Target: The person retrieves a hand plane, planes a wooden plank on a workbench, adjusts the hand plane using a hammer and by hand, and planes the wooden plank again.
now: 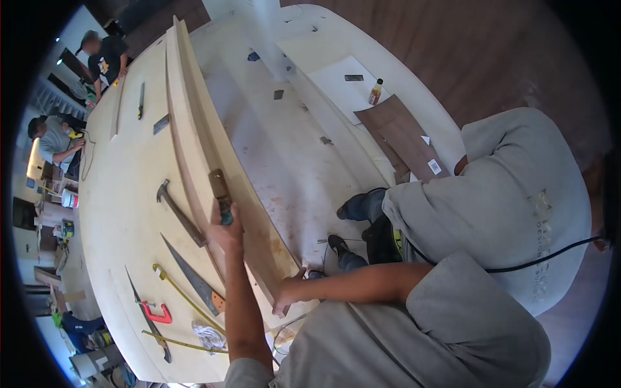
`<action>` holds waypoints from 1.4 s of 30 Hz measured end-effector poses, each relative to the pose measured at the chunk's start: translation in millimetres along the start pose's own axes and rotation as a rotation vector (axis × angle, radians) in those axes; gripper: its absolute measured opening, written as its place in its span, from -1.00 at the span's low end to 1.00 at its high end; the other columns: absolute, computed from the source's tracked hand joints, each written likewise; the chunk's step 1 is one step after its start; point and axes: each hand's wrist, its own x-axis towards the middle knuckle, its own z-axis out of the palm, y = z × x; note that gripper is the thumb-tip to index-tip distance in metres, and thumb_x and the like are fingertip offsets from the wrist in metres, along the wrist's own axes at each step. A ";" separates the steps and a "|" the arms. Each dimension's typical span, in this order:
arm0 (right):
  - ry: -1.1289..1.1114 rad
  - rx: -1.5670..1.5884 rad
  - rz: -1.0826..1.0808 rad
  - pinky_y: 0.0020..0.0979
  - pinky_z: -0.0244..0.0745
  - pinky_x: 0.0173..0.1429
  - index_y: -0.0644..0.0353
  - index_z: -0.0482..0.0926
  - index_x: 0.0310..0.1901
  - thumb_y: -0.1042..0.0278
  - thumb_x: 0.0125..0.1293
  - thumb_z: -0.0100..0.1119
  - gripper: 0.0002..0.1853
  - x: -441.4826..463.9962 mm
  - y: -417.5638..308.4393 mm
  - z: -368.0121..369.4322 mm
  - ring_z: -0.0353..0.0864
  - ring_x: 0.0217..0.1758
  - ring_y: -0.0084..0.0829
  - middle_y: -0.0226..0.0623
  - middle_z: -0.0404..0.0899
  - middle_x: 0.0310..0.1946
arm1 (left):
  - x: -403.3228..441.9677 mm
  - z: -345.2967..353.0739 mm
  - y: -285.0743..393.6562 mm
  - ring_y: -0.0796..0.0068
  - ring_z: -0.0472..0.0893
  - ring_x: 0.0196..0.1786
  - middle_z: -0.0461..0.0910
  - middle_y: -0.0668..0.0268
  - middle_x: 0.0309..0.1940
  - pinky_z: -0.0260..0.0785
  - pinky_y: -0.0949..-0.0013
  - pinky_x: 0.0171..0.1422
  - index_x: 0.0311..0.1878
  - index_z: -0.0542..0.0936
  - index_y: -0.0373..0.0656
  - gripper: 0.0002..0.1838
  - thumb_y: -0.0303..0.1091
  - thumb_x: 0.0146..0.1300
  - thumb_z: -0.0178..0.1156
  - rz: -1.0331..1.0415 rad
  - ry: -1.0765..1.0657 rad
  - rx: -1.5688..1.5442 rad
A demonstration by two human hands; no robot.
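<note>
My left hand is wrapped round the rear of a hand plane, which rests on a long narrow wooden board. At the board's near end, my right hand is closed on the wood, with some fingers hidden. A hammer lies left of the plane on the pale plywood surface. Below it are a handsaw, a yellow measuring tape, a red clamp and another long dark saw blade.
A co-worker in a grey shirt bends close on my right. Two other people stand at the far left edge. A bottle and brown sheets lie at the right. A cloth sits near the front edge.
</note>
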 end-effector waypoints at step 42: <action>0.659 0.353 -0.284 -0.18 0.42 0.32 0.51 0.47 0.20 -0.05 0.48 0.09 -0.36 122.5 -1.9 -228.2 0.60 0.22 -0.06 0.15 0.62 0.13 | -210.7 -135.4 45.3 0.32 0.64 0.28 0.69 0.05 0.18 0.36 0.34 0.44 0.33 0.58 -0.24 -0.34 -0.32 0.14 0.52 -0.468 0.018 -0.384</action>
